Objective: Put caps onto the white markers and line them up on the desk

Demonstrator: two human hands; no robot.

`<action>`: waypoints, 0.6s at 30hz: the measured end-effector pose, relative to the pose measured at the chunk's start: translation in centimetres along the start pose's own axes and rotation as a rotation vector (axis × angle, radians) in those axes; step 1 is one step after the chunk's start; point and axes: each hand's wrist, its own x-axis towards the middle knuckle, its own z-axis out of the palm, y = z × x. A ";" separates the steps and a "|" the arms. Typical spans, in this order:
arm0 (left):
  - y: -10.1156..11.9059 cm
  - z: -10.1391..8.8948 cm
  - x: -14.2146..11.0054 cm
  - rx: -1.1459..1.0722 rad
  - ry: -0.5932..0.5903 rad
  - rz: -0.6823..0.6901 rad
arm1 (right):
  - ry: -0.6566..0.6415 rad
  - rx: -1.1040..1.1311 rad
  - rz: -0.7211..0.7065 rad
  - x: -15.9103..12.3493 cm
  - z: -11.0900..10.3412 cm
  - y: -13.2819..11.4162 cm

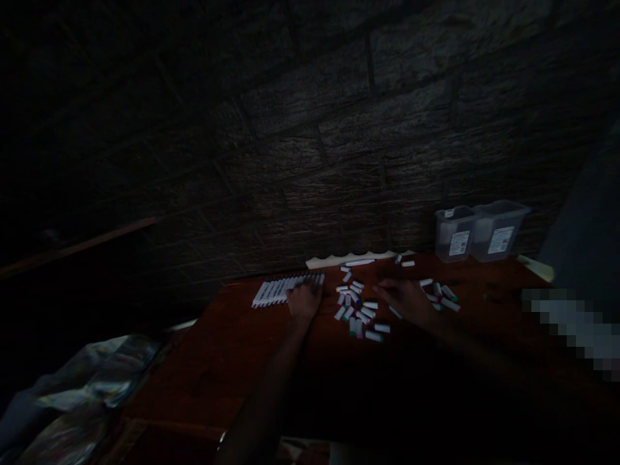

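A tight row of white markers [277, 292] lies side by side on the reddish-brown wooden table. My left hand [304, 299] rests over the right end of this row, fingers reaching forward across the markers. To its right is a loose scatter of short white marker caps [358, 300] with coloured ends. Beyond these caps, my right hand [404, 298] is held with thumb and forefinger drawn together; anything between them is too dark to make out. More caps [450, 303] lie to the right of it, and one white marker [361, 262] lies alone at the back.
Two clear plastic containers [498, 232] with white labels stand at the back right against a dark block wall [314, 142]. A pale wavy-edged strip [339, 260] runs along the table's back edge. Crumpled plastic bags [101, 374] lie at the lower left, beside the table [203, 368].
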 end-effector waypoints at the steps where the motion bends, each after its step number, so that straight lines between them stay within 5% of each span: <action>1: 0.0 0.0 0.0 0.001 -0.007 -0.003 | -0.002 -0.001 -0.001 0.0 0.0 0.0; 18: 0.1 -0.1 -0.2 -0.006 -0.029 -0.031 | -0.008 -0.049 0.022 0.0 -0.1 0.1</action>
